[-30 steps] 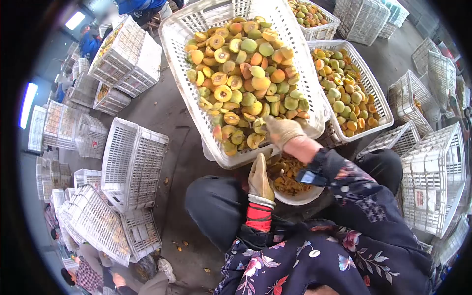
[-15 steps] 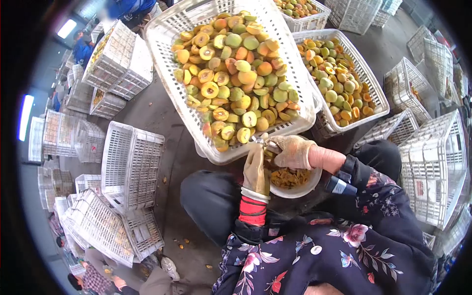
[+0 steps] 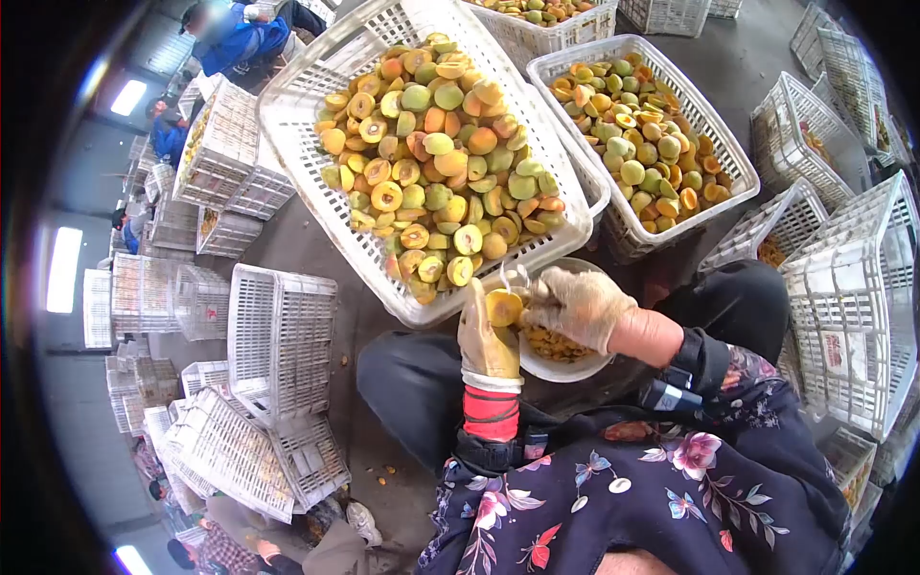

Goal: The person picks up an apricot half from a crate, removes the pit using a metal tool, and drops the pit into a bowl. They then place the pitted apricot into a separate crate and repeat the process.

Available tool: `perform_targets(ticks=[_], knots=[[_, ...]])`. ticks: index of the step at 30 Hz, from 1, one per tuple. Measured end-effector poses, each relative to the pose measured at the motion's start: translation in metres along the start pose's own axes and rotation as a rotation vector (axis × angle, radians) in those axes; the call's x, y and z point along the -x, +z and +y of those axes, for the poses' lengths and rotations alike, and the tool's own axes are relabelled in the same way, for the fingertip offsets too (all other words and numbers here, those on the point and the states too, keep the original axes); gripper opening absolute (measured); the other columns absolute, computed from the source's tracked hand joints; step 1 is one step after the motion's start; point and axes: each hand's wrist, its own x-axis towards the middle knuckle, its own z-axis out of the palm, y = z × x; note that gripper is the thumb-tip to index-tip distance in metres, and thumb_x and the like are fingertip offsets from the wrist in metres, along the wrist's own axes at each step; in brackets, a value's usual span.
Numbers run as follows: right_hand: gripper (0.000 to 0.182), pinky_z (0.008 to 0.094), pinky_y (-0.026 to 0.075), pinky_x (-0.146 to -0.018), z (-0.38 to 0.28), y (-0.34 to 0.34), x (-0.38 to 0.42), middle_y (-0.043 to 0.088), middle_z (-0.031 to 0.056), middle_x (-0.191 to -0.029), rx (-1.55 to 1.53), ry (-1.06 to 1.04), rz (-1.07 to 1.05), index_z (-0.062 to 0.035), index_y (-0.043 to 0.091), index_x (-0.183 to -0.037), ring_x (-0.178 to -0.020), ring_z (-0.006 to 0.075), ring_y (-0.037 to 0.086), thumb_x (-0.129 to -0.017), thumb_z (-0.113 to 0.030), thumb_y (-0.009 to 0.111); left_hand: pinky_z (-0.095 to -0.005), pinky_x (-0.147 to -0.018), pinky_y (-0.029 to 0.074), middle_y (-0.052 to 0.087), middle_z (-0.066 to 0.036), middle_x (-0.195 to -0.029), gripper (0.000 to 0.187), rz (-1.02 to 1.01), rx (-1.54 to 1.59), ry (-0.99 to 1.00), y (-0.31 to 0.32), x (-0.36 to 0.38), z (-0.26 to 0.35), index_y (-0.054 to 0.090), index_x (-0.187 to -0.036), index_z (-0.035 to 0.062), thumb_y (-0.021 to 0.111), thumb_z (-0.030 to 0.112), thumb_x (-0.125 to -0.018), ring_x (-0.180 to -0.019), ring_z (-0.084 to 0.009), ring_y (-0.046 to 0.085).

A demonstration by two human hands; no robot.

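Observation:
A halved yellow-orange fruit [image 3: 503,308] is held in my gloved left hand [image 3: 487,337], its cut face upward. Close beside it on the right, my gloved right hand [image 3: 578,305] has its fingers closed round a small metal tool [image 3: 518,284], mostly hidden by the fingers. Both hands are above a white bowl [image 3: 567,373] containing orange-brown scraps [image 3: 559,347]. Just beyond them, a large white crate [image 3: 287,110] holds many halved fruits [image 3: 450,158].
A second white crate [image 3: 738,144] of fruit stands to the right. Stacked white crates [image 3: 278,335] line the left, with more crates [image 3: 843,307] at the right. People in blue [image 3: 240,43] are at the upper left; another person [image 3: 225,551] sits lower left.
A cut fruit half now shows in my left hand. My right hand has moved slightly right. The view has shifted, with the crates on the left appearing lower and further right.

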Motion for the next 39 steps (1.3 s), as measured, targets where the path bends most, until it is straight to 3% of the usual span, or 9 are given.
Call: perform_targets(ticks=[7, 19, 21, 24, 29, 31, 35, 37, 39], knots=[[0.045, 0.0504, 0.052, -0.076, -0.008, 0.009, 0.013, 0.069, 0.0205, -0.086, 0.167, -0.045, -0.151, -0.0042, 0.056, -0.104, -0.084, 0.0411, 0.067, -0.093, -0.048, 0.053, -0.0251, -0.062, 0.05, 0.067, -0.011, -0.095, 0.055, -0.038, 0.647, -0.408, -0.001, -0.004, 0.016, 0.056, -0.116, 0.0021, 0.029, 0.049, -0.105, -0.069, -0.0154, 0.061], [0.044, 0.0471, 0.054, -0.071, -0.018, 0.01, 0.017, 0.07, 0.0183, -0.087, 0.052, -0.053, -0.182, -0.0044, 0.057, -0.109, -0.078, 0.0367, 0.069, -0.096, -0.046, 0.05, -0.0277, -0.06, 0.051, 0.066, -0.01, -0.08, 0.062, 0.028, 0.482, -0.431, 0.0, -0.008, 0.039, 0.061, -0.099, 0.0002, 0.036, 0.056, -0.102, -0.067, -0.0174, 0.062], [0.033, 0.05, 0.052, -0.071, -0.017, 0.014, 0.018, 0.068, 0.0146, -0.08, -0.16, 0.078, -0.273, -0.013, 0.059, -0.109, -0.076, 0.0397, 0.066, -0.091, -0.041, 0.061, -0.0278, -0.057, 0.051, 0.065, -0.01, -0.076, 0.061, 0.048, 0.513, -0.511, -0.002, -0.01, 0.038, 0.062, -0.095, 0.0022, 0.035, 0.056, -0.102, -0.063, -0.0171, 0.062], [0.02, 0.0289, 0.057, -0.059, -0.01, 0.029, 0.017, 0.068, 0.0076, -0.073, -0.576, 0.001, -0.352, -0.0057, 0.057, -0.103, -0.064, 0.0151, 0.069, -0.094, -0.024, 0.058, -0.028, -0.055, 0.05, 0.064, -0.01, -0.072, 0.06, 0.033, 0.535, -0.409, -0.005, -0.01, 0.029, 0.063, -0.088, 0.0022, 0.039, 0.056, -0.101, -0.059, -0.0178, 0.061], [0.022, 0.0276, 0.056, -0.059, -0.011, 0.007, 0.013, 0.066, 0.0058, -0.071, -0.844, 0.202, -0.647, -0.0057, 0.058, -0.094, -0.062, 0.0145, 0.067, -0.092, -0.027, 0.062, -0.0297, -0.056, 0.051, 0.064, -0.011, -0.07, 0.057, -0.023, 0.552, -0.368, -0.006, -0.014, 0.038, 0.064, -0.084, 0.0011, 0.046, 0.053, -0.1, -0.059, -0.0196, 0.061], [0.012, 0.0269, 0.043, -0.05, -0.008, 0.009, 0.013, 0.063, -0.0042, -0.071, -0.905, 0.256, -0.658, -0.0106, 0.063, -0.098, -0.055, 0.0099, 0.054, -0.092, -0.021, 0.066, -0.03, -0.056, 0.052, 0.063, -0.011, -0.069, 0.057, 0.037, 0.6, -0.443, -0.003, -0.014, 0.043, 0.064, -0.083, 0.001, 0.048, 0.053, -0.1, -0.059, -0.0198, 0.061], [0.021, 0.0358, 0.049, -0.067, 0.003, 0.042, 0.009, 0.057, -0.004, -0.077, -0.438, -0.092, -0.353, -0.0081, 0.058, -0.096, -0.073, 0.0134, 0.058, -0.092, -0.026, 0.067, -0.0309, -0.057, 0.053, 0.063, -0.011, -0.071, 0.054, 0.048, 0.566, -0.436, -0.004, -0.012, 0.039, 0.064, -0.085, 0.0011, 0.05, 0.051, -0.1, -0.06, -0.0203, 0.062], [0.018, 0.0362, 0.049, -0.065, -0.01, 0.023, 0.011, 0.058, -0.0019, -0.076, -0.483, 0.023, -0.392, -0.0091, 0.058, -0.093, -0.071, 0.0175, 0.06, -0.091, -0.024, 0.067, -0.0315, -0.058, 0.054, 0.063, -0.011, -0.071, 0.052, 0.059, 0.598, -0.447, -0.005, -0.01, 0.037, 0.063, -0.088, 0.0012, 0.05, 0.05, -0.1, -0.061, -0.0206, 0.062], [0.013, 0.037, 0.05, -0.066, -0.016, 0.003, 0.009, 0.062, 0.0024, -0.079, -0.803, 0.297, -0.703, -0.0106, 0.059, -0.092, -0.073, 0.0237, 0.063, -0.09, -0.021, 0.066, -0.0325, -0.059, 0.055, 0.064, -0.011, -0.073, 0.051, 0.073, 0.671, -0.462, -0.004, -0.009, 0.036, 0.063, -0.093, 0.0015, 0.049, 0.05, -0.1, -0.061, -0.0213, 0.063]])
